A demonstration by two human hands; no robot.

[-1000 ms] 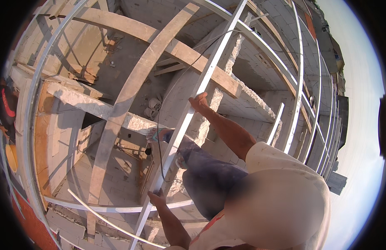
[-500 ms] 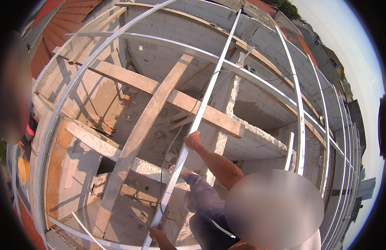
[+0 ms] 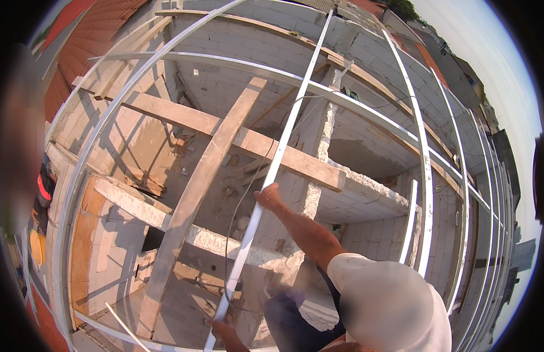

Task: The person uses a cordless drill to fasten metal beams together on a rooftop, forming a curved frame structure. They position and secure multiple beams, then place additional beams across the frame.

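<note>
Neither my left hand nor my right hand is in view. Below me a co-worker in a white shirt (image 3: 439,317) and dark trousers (image 3: 283,322) leans over a long, light metal profile (image 3: 282,149). One of the co-worker's hands (image 3: 267,196) grips the profile near its middle, with the arm stretched out. The other hand (image 3: 224,331) is on the same profile close to the lower edge. The profile lies across another metal bar (image 3: 231,60) and passes over a wooden beam (image 3: 313,167). A dark cable (image 3: 229,240) hangs beside it.
Roofless block walls (image 3: 366,205) enclose rooms far below, with rubble on the floor. A broad plank (image 3: 204,170) crosses the opening. Several metal profiles (image 3: 421,146) run along the right. At the left edge are another person, blurred, and a yellow rounded object (image 3: 37,246).
The co-worker's outstretched leg has drawn back toward the body, and more of the white shirt shows. Both of their hands stay on the profile, which sits slightly further left in view.
</note>
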